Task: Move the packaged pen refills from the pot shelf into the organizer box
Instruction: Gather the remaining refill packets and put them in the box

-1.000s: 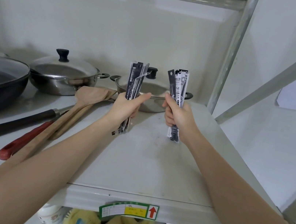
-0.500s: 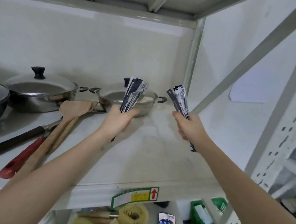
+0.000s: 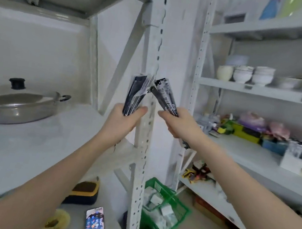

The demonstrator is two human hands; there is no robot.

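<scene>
My left hand (image 3: 123, 120) grips a bundle of black-and-white packaged pen refills (image 3: 136, 92), held upright in front of the white shelf post. My right hand (image 3: 178, 123) grips a second bundle of packaged refills (image 3: 165, 97), tilted left so the two bundle tops nearly touch. Both hands are past the right end of the pot shelf (image 3: 14, 145). On the right-hand shelf stands a white organizer box (image 3: 296, 161) with dark packets in it, blurred.
A lidded steel pot (image 3: 18, 104) remains on the pot shelf. The perforated shelf post (image 3: 142, 152) stands right behind my hands. Bowls (image 3: 244, 73) sit on the upper right shelf, mixed items beside the box. Below are a green basket (image 3: 165, 210) and a phone (image 3: 95, 225).
My view and both hands have swung right, away from the pots toward the neighbouring shelf unit. Both bundles stay gripped and have come closer together.
</scene>
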